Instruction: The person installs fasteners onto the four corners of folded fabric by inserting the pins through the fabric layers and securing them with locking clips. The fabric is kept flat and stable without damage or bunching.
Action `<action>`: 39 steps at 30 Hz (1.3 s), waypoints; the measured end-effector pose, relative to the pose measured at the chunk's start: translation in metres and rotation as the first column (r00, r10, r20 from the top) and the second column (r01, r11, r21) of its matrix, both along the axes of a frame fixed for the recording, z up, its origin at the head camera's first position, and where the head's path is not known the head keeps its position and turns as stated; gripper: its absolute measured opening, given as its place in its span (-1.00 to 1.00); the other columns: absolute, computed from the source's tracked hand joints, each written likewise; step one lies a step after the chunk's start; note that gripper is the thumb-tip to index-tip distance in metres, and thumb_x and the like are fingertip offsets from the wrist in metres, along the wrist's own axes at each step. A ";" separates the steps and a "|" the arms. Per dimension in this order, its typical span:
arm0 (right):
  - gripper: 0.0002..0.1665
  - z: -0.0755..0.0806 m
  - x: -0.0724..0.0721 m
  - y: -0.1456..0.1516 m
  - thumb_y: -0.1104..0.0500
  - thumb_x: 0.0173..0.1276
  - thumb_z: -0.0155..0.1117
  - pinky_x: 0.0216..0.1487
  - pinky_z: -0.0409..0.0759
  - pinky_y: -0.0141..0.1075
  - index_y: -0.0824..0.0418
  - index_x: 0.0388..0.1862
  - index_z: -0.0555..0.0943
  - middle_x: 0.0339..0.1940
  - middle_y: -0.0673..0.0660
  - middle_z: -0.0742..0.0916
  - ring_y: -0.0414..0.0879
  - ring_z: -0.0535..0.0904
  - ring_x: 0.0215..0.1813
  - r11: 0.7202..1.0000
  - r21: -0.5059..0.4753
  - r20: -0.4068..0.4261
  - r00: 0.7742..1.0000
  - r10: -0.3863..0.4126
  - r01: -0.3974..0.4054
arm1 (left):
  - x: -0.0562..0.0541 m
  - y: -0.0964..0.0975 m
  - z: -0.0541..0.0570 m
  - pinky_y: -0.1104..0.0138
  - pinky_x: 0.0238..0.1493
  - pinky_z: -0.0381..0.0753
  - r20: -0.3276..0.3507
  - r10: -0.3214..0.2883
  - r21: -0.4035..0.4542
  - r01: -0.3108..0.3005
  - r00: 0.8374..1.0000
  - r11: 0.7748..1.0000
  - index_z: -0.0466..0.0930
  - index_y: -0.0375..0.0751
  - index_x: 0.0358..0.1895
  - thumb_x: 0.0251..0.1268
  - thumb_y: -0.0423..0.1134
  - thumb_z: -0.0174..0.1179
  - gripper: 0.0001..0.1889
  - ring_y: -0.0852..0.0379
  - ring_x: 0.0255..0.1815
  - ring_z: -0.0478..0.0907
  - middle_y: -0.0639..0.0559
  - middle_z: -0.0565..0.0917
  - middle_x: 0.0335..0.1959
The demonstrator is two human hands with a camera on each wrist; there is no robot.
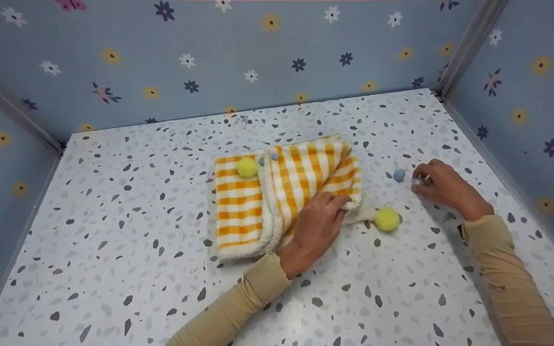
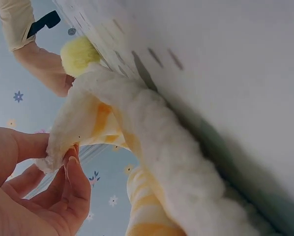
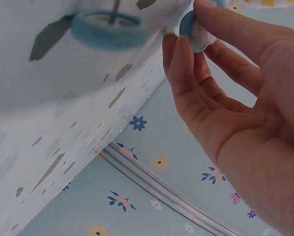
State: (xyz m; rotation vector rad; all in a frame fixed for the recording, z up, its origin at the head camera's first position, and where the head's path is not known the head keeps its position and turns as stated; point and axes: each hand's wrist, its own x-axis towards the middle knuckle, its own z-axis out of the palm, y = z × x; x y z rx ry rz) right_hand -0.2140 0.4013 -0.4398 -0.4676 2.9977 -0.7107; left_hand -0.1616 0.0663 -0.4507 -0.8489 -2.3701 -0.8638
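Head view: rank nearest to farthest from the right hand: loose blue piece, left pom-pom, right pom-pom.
1. Loose blue piece: just left of the right hand.
2. Right pom-pom: beyond the checked cloth's right end.
3. Left pom-pom: over the cloth's left part, clearly farthest.

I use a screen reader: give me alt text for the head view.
A person's left hand grips the edge of a folded yellow checked cloth on a speckled table; the right hand holds a small pale piece beside a blue piece. One yellow pompom lies on the cloth, another pompom at its right; a flowered panel stands behind.
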 end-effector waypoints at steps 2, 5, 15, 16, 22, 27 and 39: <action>-0.74 0.001 0.000 -0.001 0.35 0.34 0.42 -0.10 0.52 0.06 0.45 -0.05 0.63 -0.14 0.38 0.62 0.22 0.57 -0.14 1.000 -0.016 -0.007 1.000 -0.002 0.002 | 0.001 0.000 0.000 0.28 -0.23 0.65 -0.007 -0.004 0.005 0.004 1.000 1.000 0.75 -0.10 -0.08 0.39 -0.31 0.33 -0.88 0.07 -0.21 0.65 0.00 0.67 -0.27; -0.75 0.003 0.000 -0.004 0.36 0.34 0.42 -0.12 0.57 0.05 0.43 -0.04 0.64 -0.12 0.36 0.68 0.19 0.64 -0.14 0.999 -0.037 -0.020 1.000 0.018 -0.019 | 0.001 -0.001 -0.001 0.28 -0.26 0.64 -0.010 -0.012 0.016 0.012 1.000 1.000 0.75 -0.09 -0.09 0.38 -0.31 0.34 -0.89 0.06 -0.23 0.64 0.01 0.66 -0.30; -0.74 0.008 -0.001 -0.018 0.42 0.32 0.43 -0.14 0.61 -0.09 0.40 -0.01 0.67 -0.09 0.29 0.73 0.11 0.67 -0.17 0.995 -0.069 -0.085 0.994 0.064 -0.070 | 0.001 -0.001 -0.001 0.28 -0.28 0.63 -0.006 0.004 0.004 -0.004 1.000 1.000 0.76 -0.08 -0.08 0.38 -0.31 0.34 -0.87 0.06 -0.24 0.65 0.01 0.66 -0.30; -0.73 0.008 -0.001 -0.020 0.41 0.31 0.44 -0.14 0.62 -0.15 0.39 -0.02 0.68 -0.09 0.28 0.73 0.10 0.68 -0.18 0.994 -0.077 -0.089 0.994 0.065 -0.072 | 0.002 -0.001 -0.001 0.28 -0.28 0.63 -0.002 0.004 0.004 -0.004 1.000 1.000 0.77 -0.08 -0.08 0.37 -0.31 0.34 -0.87 0.06 -0.24 0.65 0.00 0.66 -0.30; -0.79 0.011 0.002 -0.033 0.29 0.45 0.36 -0.23 0.62 -0.42 0.33 0.01 0.68 -0.11 0.19 0.76 0.05 0.75 -0.26 0.978 -0.184 -0.039 0.995 0.092 -0.097 | 0.002 -0.001 -0.002 0.28 -0.27 0.64 0.014 0.006 -0.007 -0.006 1.000 1.000 0.78 -0.08 -0.07 0.37 -0.32 0.35 -0.85 0.06 -0.24 0.65 0.00 0.68 -0.29; -0.80 0.016 0.004 -0.046 0.28 0.50 0.28 -0.27 0.63 -0.39 0.32 0.04 0.68 -0.16 0.16 0.74 -0.01 0.75 -0.30 0.960 -0.231 -0.074 0.987 0.146 -0.159 | 0.001 0.000 -0.002 0.27 -0.28 0.64 0.005 0.006 -0.005 -0.006 1.000 1.000 0.78 -0.08 -0.08 0.37 -0.31 0.35 -0.87 0.06 -0.23 0.66 0.00 0.68 -0.30; -0.77 0.028 -0.001 -0.078 0.16 0.55 0.26 -0.11 0.68 -0.35 0.28 0.02 0.68 -0.14 0.20 0.78 -0.02 0.79 -0.20 0.952 -0.273 -0.078 0.989 0.124 -0.141 | 0.000 0.001 -0.002 0.26 -0.18 0.63 -0.057 -0.018 0.004 0.019 0.998 1.000 0.75 -0.11 -0.11 0.37 -0.34 0.33 -0.89 0.05 -0.21 0.68 0.02 0.72 -0.30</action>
